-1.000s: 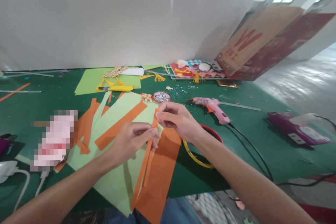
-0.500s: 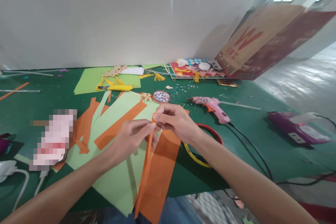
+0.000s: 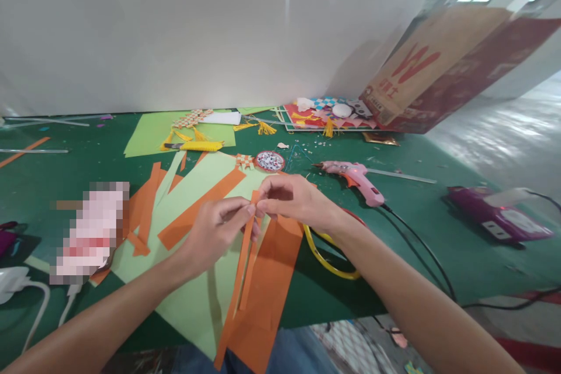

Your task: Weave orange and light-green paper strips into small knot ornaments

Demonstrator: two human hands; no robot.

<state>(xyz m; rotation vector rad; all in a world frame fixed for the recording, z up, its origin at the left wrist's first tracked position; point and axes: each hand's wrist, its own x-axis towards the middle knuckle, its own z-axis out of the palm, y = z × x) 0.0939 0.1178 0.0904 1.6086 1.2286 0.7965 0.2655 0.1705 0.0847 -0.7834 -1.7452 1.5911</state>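
Between my two hands hangs a narrow orange paper strip (image 3: 239,286), its upper end pinched. My left hand (image 3: 222,225) grips it from the left with thumb and forefinger. My right hand (image 3: 291,201) has its fingertips closed at the strip's top end, partly covering it. Another narrow orange length hangs alongside, perhaps a second strip or a folded part. Below them a wide orange paper sheet (image 3: 274,280) lies over pale green paper (image 3: 188,304). Beneath my right wrist are yellow and red tape rolls (image 3: 322,260).
A pink glue gun (image 3: 359,178) with a black cord lies at right. A yellow utility knife (image 3: 199,146) and a small round tray of beads (image 3: 269,160) sit farther back. A blurred phone (image 3: 94,234) is at left, a paper bag (image 3: 421,64) at back right.
The strip has turned slightly, so its two narrow lengths now show apart. My right hand has shifted slightly down; the left has barely moved.
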